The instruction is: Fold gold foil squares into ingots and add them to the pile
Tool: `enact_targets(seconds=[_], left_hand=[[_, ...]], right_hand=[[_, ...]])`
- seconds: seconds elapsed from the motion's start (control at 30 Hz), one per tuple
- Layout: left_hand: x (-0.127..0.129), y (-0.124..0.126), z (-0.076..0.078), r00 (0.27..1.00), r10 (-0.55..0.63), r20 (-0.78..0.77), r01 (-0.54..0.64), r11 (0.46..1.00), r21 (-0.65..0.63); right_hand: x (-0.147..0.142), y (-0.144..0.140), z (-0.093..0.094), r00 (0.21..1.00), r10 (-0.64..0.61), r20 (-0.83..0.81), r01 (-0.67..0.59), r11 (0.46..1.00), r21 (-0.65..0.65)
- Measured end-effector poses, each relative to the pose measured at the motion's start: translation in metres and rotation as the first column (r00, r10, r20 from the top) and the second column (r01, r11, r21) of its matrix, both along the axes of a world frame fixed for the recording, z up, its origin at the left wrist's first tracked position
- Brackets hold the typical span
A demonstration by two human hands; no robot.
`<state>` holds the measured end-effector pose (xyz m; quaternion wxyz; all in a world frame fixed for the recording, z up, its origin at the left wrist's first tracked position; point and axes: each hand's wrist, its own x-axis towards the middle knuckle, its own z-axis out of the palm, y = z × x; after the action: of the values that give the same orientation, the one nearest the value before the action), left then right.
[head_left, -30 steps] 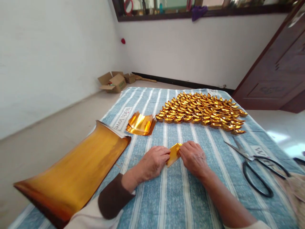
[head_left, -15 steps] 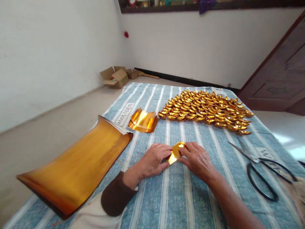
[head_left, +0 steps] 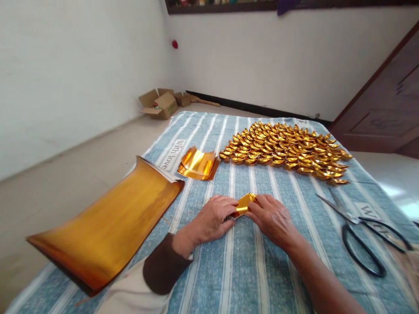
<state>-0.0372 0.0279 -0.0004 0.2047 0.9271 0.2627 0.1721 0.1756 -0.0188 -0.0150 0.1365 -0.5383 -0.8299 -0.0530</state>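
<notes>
A small folded piece of gold foil paper (head_left: 243,205) lies between my two hands, near the middle of the table. My left hand (head_left: 214,219) grips its left end with fingers and thumb. My right hand (head_left: 271,218) pinches its right end, and the fingertips cover part of the folds. Beyond my hands rests a short stack of gold foil squares (head_left: 198,162), curling at the edges. To its right, many folded gold paper ingots (head_left: 281,148) stand close together in rows.
A big stack of gold foil sheets (head_left: 108,222) lies at the left table edge. Black-handled scissors (head_left: 355,220) lie half-spread on the right. The striped tablecloth (head_left: 209,279) covers the table. An opened cardboard box (head_left: 160,104) sits on the floor behind.
The lower edge of the gold foil paper has been folded up, so the piece looks narrower. Both hands keep hold of it. The view has shifted slightly.
</notes>
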Motion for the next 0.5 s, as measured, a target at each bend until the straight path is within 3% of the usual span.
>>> enact_targets(seconds=[0.27, 0.5], left_hand=[[0.002, 0.003, -0.007, 0.994, 0.04, 0.099, -0.041, 0.999, 0.007], [0.008, 0.006, -0.008, 0.986, 0.107, 0.131, -0.1, 0.993, -0.063]], right_hand=[[-0.004, -0.003, 0.0, 0.999, -0.031, 0.01, 0.031, 0.999, 0.013], [-0.015, -0.007, 0.002, 0.994, -0.098, 0.039, 0.097, 0.995, 0.016]])
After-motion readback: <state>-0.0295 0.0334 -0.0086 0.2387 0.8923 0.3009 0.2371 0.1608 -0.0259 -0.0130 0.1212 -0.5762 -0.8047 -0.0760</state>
